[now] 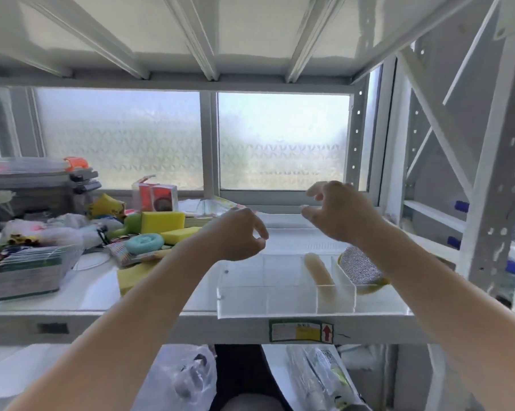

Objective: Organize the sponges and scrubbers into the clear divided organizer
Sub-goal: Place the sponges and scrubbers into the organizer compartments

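While both hands hover above the shelf [96, 295], the left hand [235, 234] has fingers curled w/ thumb meeting fingertip, nothing visible between them; the right hand [339, 213] has fingers loosely bent, holding nothing. The organizer [286, 292] sits at shelf front, beneath the hands. Beige sponge [320, 272] stands in a narrow slot; silver scrubber [360, 266] in the rightmost. Yellow sponges [163, 222] lie in the clutter at left, apart from the organizer.

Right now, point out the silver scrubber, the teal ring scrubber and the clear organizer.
silver scrubber [360, 266]: head view, on its glittery face.
teal ring scrubber [145, 242]: head view, on its ring.
clear organizer [280, 301]: head view, on its front wall.
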Demonstrator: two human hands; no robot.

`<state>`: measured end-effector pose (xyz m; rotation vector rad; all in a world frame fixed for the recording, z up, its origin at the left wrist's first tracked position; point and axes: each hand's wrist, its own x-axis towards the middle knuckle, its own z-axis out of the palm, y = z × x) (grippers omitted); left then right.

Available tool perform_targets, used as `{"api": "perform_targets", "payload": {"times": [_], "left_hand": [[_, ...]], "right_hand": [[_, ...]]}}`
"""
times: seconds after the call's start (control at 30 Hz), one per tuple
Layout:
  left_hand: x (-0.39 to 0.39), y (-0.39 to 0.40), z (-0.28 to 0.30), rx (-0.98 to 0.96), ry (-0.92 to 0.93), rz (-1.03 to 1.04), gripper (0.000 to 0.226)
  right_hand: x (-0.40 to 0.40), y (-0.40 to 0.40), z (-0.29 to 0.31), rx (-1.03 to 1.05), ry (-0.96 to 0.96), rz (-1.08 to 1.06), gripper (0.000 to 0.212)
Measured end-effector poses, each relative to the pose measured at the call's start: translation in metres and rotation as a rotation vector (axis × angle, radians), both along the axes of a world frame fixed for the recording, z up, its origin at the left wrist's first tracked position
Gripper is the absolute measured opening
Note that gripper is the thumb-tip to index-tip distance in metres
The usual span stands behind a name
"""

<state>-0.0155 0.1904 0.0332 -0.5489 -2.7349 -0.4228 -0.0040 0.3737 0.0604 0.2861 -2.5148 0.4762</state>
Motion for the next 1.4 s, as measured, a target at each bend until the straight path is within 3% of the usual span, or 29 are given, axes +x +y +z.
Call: {"api": "perform_targets", "payload": {"times": [0.1,0.23,0.33,0.53,0.73,0.87,1.0,1.1,1.23,1.4], "left_hand": [[0.006,-0.057,0.003,0.024,-0.053,0.167,0.026],[0.019,-0.129,0.004,-0.037,-0.133,0.333,0.056],[0.02,-0.167,-0.009,-0.074,-0.206,0.416,0.074],[0.002,-0.196,-0.056,0.041,-0.364,0.426,0.102],[-0.005,-0.198,-0.074,0.112,-0.343,0.374,0.102],[-0.005,-0.199,-0.075,0.167,-0.255,0.357,0.087],[0.002,-0.204,-0.061,0.303,-0.137,0.323,0.08],[0.014,-0.203,-0.043,0.403,-0.022,0.282,0.076],[0.032,-0.187,-0.017,0.473,0.132,0.235,0.067],[0.036,-0.141,-0.001,0.494,0.185,0.128,0.061]], "right_hand": [[-0.006,-0.064,-0.001,0.023,0.0,0.193,0.045],[-0.021,-0.144,-0.015,0.127,-0.079,0.35,0.05],[-0.034,-0.191,-0.032,0.255,-0.155,0.377,0.05],[-0.071,-0.242,-0.06,0.45,-0.298,0.36,0.047],[-0.086,-0.255,-0.071,0.511,-0.294,0.35,0.038],[-0.08,-0.253,-0.069,0.504,-0.172,0.323,0.031],[-0.075,-0.246,-0.053,0.381,-0.084,0.363,0.027],[-0.071,-0.228,-0.032,0.164,-0.012,0.422,0.027],[-0.063,-0.187,0.004,-0.113,0.036,0.489,0.025],[-0.059,-0.117,0.035,-0.322,0.082,0.47,0.021]]}}
